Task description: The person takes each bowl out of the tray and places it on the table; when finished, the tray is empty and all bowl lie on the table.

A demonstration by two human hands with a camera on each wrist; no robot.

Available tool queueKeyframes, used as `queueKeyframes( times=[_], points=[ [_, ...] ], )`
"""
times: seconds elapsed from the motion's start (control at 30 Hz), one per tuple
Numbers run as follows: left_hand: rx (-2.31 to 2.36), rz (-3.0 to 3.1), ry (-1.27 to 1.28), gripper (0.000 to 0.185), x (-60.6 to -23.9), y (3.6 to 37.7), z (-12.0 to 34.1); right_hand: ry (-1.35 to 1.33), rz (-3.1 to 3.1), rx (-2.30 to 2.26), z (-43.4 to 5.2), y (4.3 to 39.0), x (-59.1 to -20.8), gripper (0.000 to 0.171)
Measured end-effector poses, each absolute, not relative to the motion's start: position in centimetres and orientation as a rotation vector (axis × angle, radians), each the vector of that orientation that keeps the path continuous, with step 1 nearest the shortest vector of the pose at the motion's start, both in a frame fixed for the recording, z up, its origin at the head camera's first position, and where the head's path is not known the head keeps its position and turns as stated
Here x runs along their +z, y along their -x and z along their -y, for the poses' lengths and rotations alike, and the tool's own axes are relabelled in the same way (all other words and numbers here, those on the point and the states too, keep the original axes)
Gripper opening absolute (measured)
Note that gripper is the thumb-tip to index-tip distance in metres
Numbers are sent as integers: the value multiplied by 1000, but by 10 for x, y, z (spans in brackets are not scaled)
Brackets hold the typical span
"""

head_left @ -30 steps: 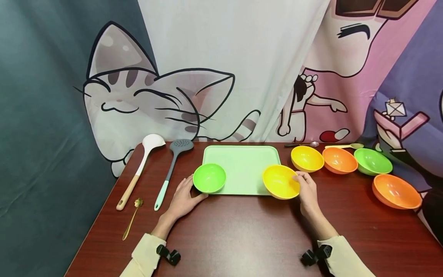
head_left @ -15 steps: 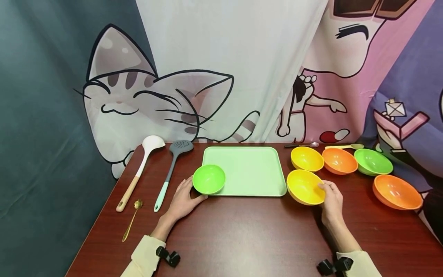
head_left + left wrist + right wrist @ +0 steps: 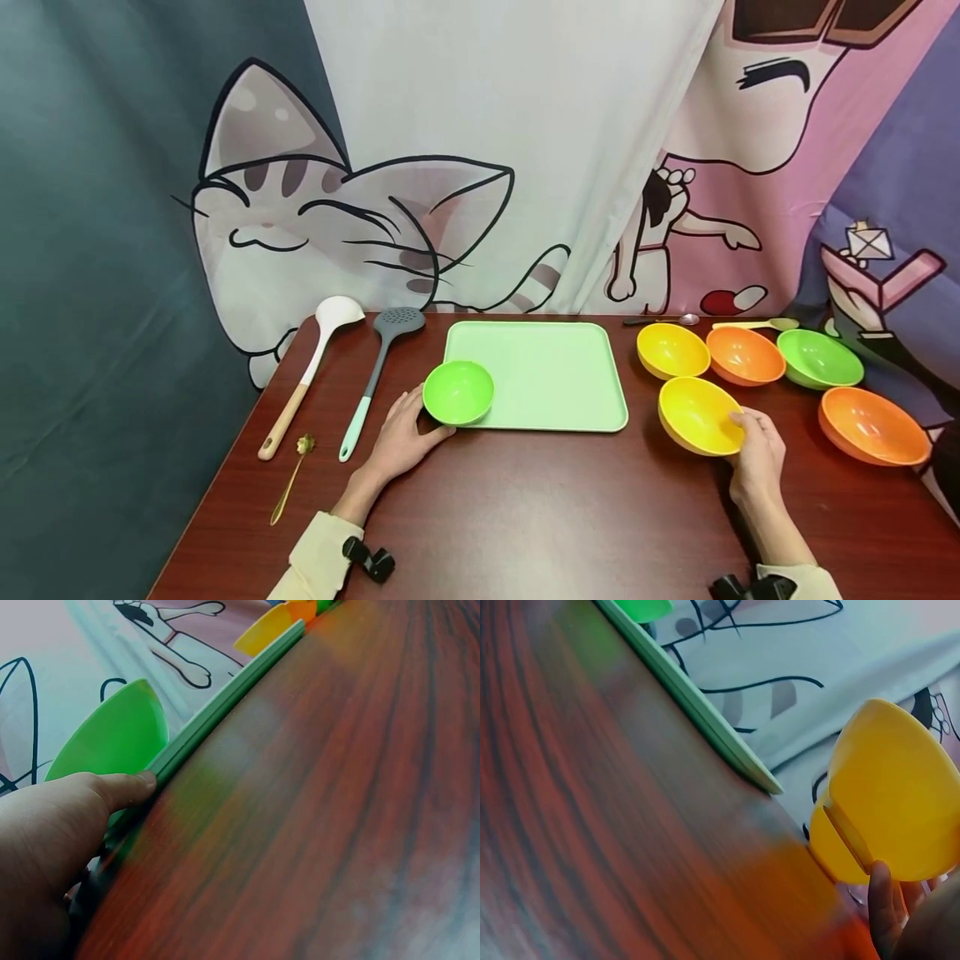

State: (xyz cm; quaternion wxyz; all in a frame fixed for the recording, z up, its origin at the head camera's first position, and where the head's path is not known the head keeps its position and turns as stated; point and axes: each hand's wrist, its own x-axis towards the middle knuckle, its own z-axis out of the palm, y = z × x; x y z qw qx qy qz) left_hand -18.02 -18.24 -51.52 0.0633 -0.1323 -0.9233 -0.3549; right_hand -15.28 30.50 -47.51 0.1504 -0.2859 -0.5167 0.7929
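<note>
A yellow bowl [image 3: 701, 416], tilted, is pinched at its right rim by my right hand [image 3: 757, 457]. In the right wrist view the bowl [image 3: 896, 791] is raised off the table, with fingertips under its base. My left hand [image 3: 401, 439] rests at the front left corner of the pale green tray [image 3: 555, 375], beside a small green bowl [image 3: 458, 393] that stands on that corner. Its thumb lies along the tray's rim in the left wrist view; the other fingers are mostly hidden there.
Behind the held bowl stand another yellow bowl [image 3: 672, 351], an orange bowl [image 3: 746, 356] and a green bowl [image 3: 819, 359]. A larger orange bowl [image 3: 873, 426] is far right. Spoons lie at the back edge. Left lie a white ladle [image 3: 318, 358], a grey skimmer [image 3: 382, 358] and a gold spoon [image 3: 292, 481].
My right hand has carried the yellow bowl rightward from over the tray's front right corner to over the table. The left hand and the green bowl have stayed put.
</note>
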Motion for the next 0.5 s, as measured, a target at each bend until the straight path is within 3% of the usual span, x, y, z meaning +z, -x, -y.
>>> queueKeyframes(
  times=[0.5],
  points=[
    [-1067, 2791, 401, 82, -516, 180, 182, 930, 1403, 2116, -346, 142, -483, 8]
  ],
)
